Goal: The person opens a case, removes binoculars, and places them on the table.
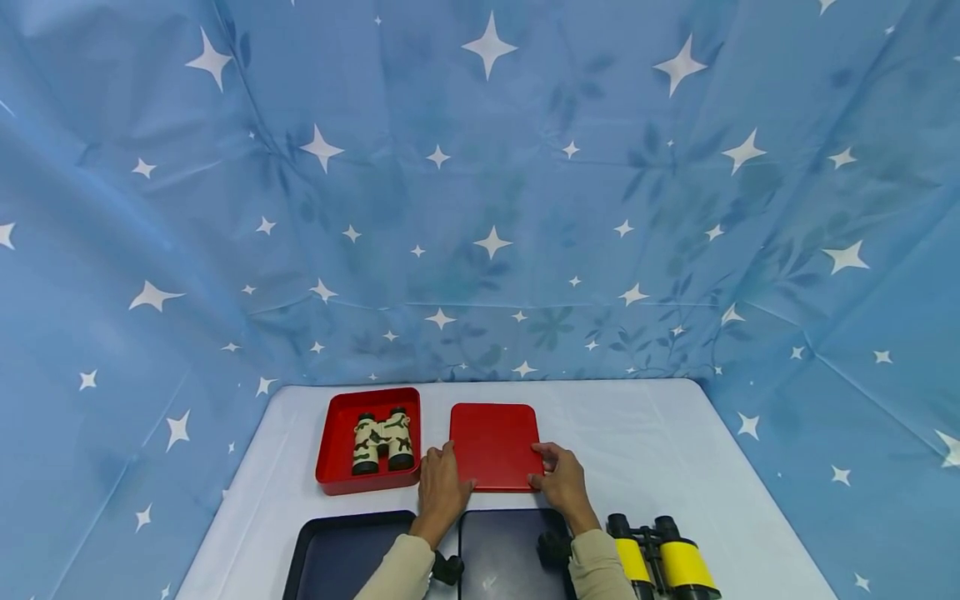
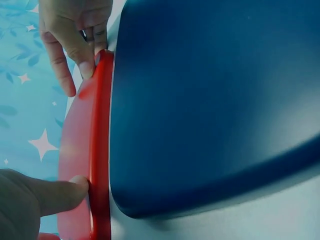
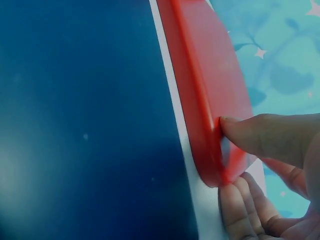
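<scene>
A red tray (image 1: 495,446), its flat face upward, lies on the table between both hands; whether it is a lid or an upturned tray I cannot tell. My left hand (image 1: 442,490) holds its left side, thumb at the near left corner. On the opposite side, my right hand (image 1: 564,483) pinches the near right corner, thumb on the upper edge and fingers along the side, as the right wrist view shows. Just left of the left hand, a deeper red tray (image 1: 327,450) contains camouflage-patterned binoculars (image 1: 382,440).
Two dark trays, one at left (image 1: 352,554) and one in the middle (image 1: 510,554), lie along the near side under the forearms. Yellow and black binoculars (image 1: 684,565) rest at the near right. A white table (image 1: 622,425) carries everything, with a blue star-patterned curtain (image 1: 491,183) around it.
</scene>
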`<state>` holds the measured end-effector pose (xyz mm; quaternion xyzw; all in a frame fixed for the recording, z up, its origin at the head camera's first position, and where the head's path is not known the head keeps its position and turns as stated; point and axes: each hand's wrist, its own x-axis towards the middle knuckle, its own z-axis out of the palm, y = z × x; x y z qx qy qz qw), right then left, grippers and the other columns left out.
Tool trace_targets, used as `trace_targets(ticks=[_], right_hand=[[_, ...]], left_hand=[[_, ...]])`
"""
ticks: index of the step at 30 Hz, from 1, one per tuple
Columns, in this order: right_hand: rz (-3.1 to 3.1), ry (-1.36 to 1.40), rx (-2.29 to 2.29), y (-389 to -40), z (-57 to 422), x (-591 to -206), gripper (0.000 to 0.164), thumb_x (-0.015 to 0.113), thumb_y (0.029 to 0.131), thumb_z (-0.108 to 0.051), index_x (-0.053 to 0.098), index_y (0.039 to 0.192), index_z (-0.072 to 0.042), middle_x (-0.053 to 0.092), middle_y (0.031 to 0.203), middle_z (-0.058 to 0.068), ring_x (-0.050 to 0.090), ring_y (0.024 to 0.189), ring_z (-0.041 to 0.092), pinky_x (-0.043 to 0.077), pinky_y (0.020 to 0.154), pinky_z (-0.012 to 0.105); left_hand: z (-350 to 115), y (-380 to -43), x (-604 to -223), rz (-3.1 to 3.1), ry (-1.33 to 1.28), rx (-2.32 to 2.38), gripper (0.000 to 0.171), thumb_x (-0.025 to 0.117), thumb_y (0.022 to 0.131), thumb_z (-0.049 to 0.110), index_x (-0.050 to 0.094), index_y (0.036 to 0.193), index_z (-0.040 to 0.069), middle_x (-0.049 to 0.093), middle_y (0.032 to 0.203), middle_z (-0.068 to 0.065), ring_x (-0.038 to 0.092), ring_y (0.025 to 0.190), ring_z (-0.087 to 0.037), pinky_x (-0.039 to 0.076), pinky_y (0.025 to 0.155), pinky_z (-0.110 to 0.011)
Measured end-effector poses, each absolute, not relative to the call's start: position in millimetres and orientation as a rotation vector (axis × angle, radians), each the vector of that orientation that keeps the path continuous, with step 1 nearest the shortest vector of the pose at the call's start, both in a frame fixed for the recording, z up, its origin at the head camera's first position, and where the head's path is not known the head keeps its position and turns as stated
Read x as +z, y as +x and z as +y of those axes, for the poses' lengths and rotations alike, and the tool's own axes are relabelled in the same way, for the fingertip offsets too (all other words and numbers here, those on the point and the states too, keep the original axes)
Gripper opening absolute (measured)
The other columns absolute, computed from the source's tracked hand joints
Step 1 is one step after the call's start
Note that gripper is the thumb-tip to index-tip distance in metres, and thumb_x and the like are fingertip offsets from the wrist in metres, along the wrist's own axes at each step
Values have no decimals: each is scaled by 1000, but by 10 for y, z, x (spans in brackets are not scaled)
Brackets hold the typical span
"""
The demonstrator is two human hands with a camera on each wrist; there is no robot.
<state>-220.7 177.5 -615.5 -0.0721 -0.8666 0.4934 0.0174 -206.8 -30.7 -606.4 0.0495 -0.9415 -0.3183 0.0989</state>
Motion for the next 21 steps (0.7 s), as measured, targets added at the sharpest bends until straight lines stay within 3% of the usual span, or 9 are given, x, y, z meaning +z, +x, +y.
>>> trace_targets(ticks=[6, 13, 21], right_hand=[[-2710, -252, 1491, -2227, 1736, -6139, 53, 80, 73, 8, 68, 123, -5, 66, 117, 18, 62, 92, 25, 59, 75, 35], [-2704, -343, 1417, -2222, 1673, -6122, 57, 85, 72, -2, 67, 124, -12, 59, 122, 15, 59, 102, 28, 60, 81, 39], [-2617, -234, 1342, -2273, 1555, -5918, 59, 87, 72, -9, 66, 127, -14, 59, 120, 13, 59, 107, 31, 60, 81, 43]], left_hand=[[-329, -2060, -6094, -2801, 109, -924, 77, 91, 69, 20, 55, 136, 2, 59, 118, -21, 56, 107, -34, 54, 88, -48], [-367, -2054, -6045, -2826, 85, -913, 77, 89, 72, 21, 53, 137, 4, 59, 122, -20, 56, 109, -33, 54, 91, -50], [-481, -2039, -5900, -2699, -59, -905, 74, 87, 74, 25, 54, 137, 5, 61, 117, -16, 57, 104, -29, 54, 90, -47]])
